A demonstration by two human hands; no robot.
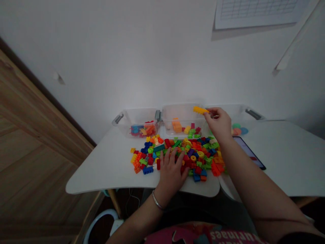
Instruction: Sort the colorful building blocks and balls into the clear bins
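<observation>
A heap of coloured plastic building bricks (189,157) covers the middle of a white table (106,173). My left hand (170,173) rests on the near edge of the heap, fingers spread, with no brick visibly held. My right hand (218,123) is raised over the far side of the heap, and its fingertips pinch a long yellow brick (200,110). That brick is above the rim of a clear plastic bin (181,113) holding orange, yellow and green bricks. A second clear bin (138,117) to its left holds red, blue and orange bricks.
A third clear bin (238,110) stands behind my right hand, near round pastel pieces (237,128). A dark tablet (250,152) lies on the table to the right. A wall rises behind the table, with a paper chart (256,12) on it. Wooden panelling (33,142) runs along the left.
</observation>
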